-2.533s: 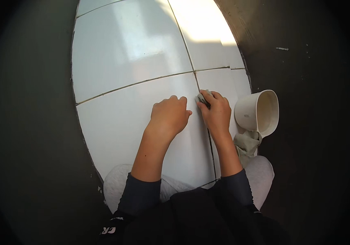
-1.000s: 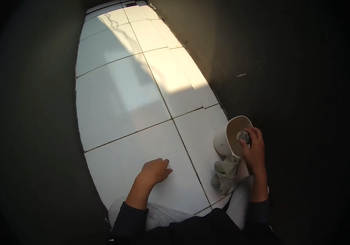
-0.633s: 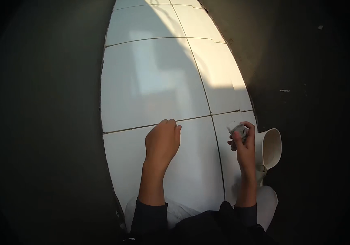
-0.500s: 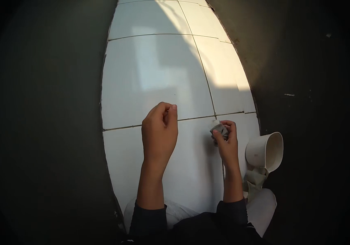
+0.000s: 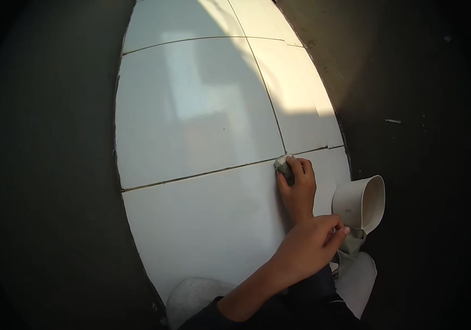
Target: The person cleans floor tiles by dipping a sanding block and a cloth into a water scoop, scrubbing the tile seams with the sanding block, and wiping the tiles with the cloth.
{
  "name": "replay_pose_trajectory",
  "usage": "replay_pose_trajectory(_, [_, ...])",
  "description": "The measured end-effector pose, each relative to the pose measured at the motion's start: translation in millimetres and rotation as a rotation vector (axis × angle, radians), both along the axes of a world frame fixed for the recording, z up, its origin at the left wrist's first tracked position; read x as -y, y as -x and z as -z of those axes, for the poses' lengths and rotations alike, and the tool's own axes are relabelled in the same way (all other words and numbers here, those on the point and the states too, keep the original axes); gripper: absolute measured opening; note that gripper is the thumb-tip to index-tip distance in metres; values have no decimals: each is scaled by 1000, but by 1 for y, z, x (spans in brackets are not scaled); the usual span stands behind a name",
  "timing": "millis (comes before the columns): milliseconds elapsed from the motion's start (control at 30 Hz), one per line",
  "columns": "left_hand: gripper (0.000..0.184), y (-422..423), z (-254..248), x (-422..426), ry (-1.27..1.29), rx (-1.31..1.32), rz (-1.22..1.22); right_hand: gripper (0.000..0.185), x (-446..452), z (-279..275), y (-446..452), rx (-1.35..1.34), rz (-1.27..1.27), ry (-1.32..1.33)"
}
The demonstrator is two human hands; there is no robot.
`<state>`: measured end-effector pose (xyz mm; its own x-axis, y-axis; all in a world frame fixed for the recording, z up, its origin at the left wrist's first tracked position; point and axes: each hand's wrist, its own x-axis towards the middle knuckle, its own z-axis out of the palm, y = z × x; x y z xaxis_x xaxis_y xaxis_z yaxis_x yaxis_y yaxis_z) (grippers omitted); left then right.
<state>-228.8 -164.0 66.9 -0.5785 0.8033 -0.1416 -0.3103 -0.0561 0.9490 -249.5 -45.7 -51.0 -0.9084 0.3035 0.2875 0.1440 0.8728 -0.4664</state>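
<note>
My right hand [image 5: 299,187] grips a crumpled grey-green rag [image 5: 281,166] with a whitish patch. It presses the rag onto the white tiles [image 5: 208,220], where two tile joints cross. Across my right forearm reaches my left hand [image 5: 315,242], closed with thumb and fingertips pinched together. Whether anything small is in that pinch, I cannot make out. Just beyond its fingertips hangs a greenish cloth [image 5: 353,242], below a white plastic container [image 5: 351,203] lying tipped, its mouth facing right.
Dark grey floor [image 5: 48,165] borders the tile strip on both sides. My knees in pale trousers [image 5: 359,280] are at the bottom. Dark joint lines [image 5: 202,175] run between the tiles, and sunlight falls across the upper right ones.
My left hand has swung right and down from above the middle tiles, across my right forearm toward the container. My right hand has shifted slightly left and up with the rag. The view has tilted.
</note>
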Motion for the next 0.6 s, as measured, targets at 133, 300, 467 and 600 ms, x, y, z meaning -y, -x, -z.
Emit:
replay_pose_trajectory(133, [24, -4, -1, -2, 12, -80, -28, 34, 9, 1, 6, -11, -3, 5])
replay_pose_trajectory(300, [23, 3, 3, 14, 69, -217, -101, 35, 11, 1, 6, 1, -8, 67])
replay_pose_trajectory(467, [24, 36, 8, 60, 438, -443, -182, 33, 8, -18, -13, -35, 20, 242])
replay_pose_trajectory(600, [21, 51, 26, 88, 553, -518, -312, 34, -10, -52, -48, -21, 213, 1039])
